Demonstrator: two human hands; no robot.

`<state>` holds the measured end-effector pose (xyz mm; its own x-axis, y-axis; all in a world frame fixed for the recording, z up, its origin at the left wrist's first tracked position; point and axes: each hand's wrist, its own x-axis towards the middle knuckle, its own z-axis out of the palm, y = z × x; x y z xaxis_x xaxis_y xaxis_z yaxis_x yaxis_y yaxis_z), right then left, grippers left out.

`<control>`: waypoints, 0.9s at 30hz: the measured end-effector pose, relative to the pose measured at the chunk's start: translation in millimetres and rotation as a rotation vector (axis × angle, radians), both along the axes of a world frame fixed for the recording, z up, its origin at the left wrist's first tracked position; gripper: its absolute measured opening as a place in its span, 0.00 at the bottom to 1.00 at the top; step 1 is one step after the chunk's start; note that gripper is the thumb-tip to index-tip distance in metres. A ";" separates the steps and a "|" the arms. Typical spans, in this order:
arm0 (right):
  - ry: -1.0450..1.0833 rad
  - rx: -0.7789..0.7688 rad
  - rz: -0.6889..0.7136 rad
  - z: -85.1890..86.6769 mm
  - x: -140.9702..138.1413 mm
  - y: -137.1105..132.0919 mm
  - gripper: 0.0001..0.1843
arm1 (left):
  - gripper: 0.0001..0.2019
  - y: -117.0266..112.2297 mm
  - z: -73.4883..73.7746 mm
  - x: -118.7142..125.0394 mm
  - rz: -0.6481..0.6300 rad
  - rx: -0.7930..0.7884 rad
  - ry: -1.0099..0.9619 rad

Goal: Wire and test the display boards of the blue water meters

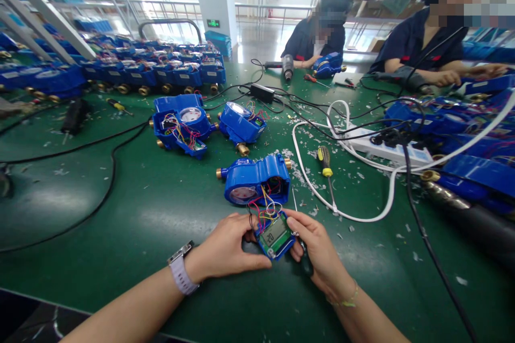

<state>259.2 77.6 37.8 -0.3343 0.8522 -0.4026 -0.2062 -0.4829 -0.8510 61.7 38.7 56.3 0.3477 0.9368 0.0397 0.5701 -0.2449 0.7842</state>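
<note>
The left hand (227, 244) and right hand (317, 249) pinch a display board (276, 236); taut pulling could snap its thin wires (263, 211).

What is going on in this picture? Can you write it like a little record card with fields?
Place: green workbench
Left hand: holds blue display module
Right hand: holds the same module
Nearest: blue water meter, coloured wires between it and the module
Also nearby: yellow-handled screwdriver, white power strip
Others: two co-workers across the bench
</note>
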 end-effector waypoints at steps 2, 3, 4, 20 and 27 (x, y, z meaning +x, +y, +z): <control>0.010 -0.011 0.011 -0.1 0.4 0.8 0.28 | 0.18 -0.6 -0.6 -0.2 0.007 0.006 0.000; 0.015 -0.016 0.016 0.0 0.6 1.2 0.28 | 0.16 -1.1 -0.8 -0.4 0.007 0.013 -0.002; 0.020 -0.021 0.021 0.1 0.9 1.6 0.28 | 0.15 -1.6 -0.9 -0.6 0.005 0.022 -0.006; 0.034 -0.040 0.094 5.1 2.0 0.3 0.28 | 0.11 -3.2 -0.9 -4.7 0.036 0.113 -0.199; -0.049 0.065 0.134 3.4 4.0 1.8 0.27 | 0.35 5.2 -4.5 -8.2 -0.134 -0.065 -0.194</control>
